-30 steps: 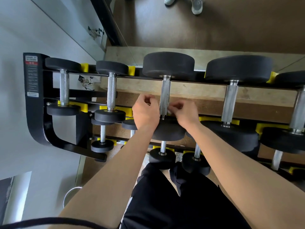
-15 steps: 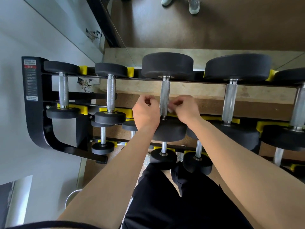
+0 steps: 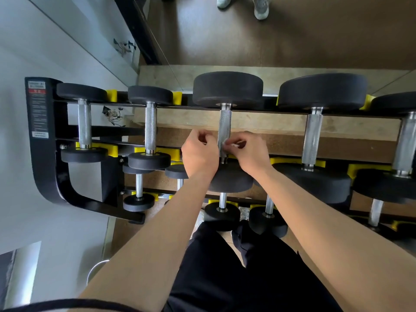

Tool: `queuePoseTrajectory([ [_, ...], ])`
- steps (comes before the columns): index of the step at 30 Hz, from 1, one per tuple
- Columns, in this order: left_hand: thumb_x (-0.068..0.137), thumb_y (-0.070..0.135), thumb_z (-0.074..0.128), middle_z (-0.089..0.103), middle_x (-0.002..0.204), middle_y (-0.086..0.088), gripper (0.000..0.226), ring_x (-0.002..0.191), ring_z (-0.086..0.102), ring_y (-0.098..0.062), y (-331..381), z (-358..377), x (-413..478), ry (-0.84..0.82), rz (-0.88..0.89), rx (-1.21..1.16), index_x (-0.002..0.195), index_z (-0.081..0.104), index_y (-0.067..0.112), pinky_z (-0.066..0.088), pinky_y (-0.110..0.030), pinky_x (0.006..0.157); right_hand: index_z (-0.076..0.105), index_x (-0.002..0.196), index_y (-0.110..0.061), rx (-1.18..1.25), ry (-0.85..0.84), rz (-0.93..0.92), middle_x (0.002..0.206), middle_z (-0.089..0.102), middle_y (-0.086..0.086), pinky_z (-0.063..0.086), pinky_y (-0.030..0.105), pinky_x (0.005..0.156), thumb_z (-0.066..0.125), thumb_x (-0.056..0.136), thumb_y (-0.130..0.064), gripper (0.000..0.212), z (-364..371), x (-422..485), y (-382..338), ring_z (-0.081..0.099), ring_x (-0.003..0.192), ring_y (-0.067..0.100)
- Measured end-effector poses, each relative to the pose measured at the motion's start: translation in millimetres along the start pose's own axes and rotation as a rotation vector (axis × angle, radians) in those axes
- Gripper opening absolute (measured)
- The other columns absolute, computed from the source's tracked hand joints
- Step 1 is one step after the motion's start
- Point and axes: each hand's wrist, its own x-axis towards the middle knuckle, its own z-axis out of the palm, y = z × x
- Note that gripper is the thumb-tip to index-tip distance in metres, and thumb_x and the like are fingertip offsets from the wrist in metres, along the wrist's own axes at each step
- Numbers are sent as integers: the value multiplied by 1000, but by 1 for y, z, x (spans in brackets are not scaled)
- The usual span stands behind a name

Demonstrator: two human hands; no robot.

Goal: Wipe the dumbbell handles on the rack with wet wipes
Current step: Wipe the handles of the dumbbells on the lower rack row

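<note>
A black rack (image 3: 45, 176) carries rows of black dumbbells with knurled steel handles. Both hands sit at the lower part of the third top-row dumbbell's handle (image 3: 225, 124). My right hand (image 3: 252, 154) pinches a small white wet wipe (image 3: 229, 144) against the handle's right side. My left hand (image 3: 199, 154) is at the handle's left side with fingers curled; I cannot tell whether it holds part of the wipe. The handle's lowest stretch is hidden between the hands.
Other top-row handles stand to the left (image 3: 150, 129) and right (image 3: 311, 138). Smaller dumbbells (image 3: 221, 212) fill the lower row near my legs. A wall mirror (image 3: 247, 30) rises behind the rack, reflecting a person's shoes (image 3: 261, 5). A grey wall is on the left.
Both hands have crept slightly up the same handle, staying on either side of it. The view has shifted a little.
</note>
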Motion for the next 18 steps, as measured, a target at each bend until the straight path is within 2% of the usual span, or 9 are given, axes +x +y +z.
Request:
queuePoseTrajectory([
  [3,96,19,56,65,82,13,11,79,61,-4,0,-1,0,-9,7,-1,91,65,23,54,-29,73,73,82,-27,-96,-123,-17,84,66,-14,41,17,67,80,84,-25,8,-5,2,-5,58,79,-1],
  [4,96,19,55,64,82,13,12,79,60,-3,1,-1,-1,-11,9,0,91,65,22,52,-27,72,72,81,-26,-131,-96,-50,83,64,-14,40,16,67,79,85,-24,8,-5,5,-8,56,78,-1],
  [7,97,19,55,62,80,15,12,76,58,0,2,-2,0,-13,5,5,90,63,25,45,-20,66,73,84,-23,-94,131,-122,84,64,-11,38,7,68,75,88,-21,5,-1,14,-17,56,77,-2],
  [9,97,19,55,61,79,16,12,75,57,1,3,-2,-1,-18,-1,1,89,62,26,42,-15,62,73,85,-22,-81,177,-125,87,67,-9,40,6,71,75,88,-21,4,4,16,-20,58,77,0],
  [13,97,19,55,62,81,16,12,77,59,0,1,-3,0,-31,0,-4,90,63,26,45,-18,64,69,80,-26,-209,56,-63,88,67,-9,51,23,74,76,87,-23,10,4,9,-17,61,81,6],
  [16,97,18,55,63,82,15,13,78,60,-2,1,-3,0,-43,7,-4,90,62,27,47,-20,65,66,75,-27,-282,-77,16,91,67,-7,52,25,74,76,86,-22,16,3,4,-15,63,85,10],
  [18,97,19,55,63,82,14,14,78,61,-3,0,-3,0,-44,13,-1,89,61,28,50,-22,67,68,78,-24,-222,-17,-12,89,66,-7,50,21,73,76,87,-21,12,2,6,-21,63,84,8],
])
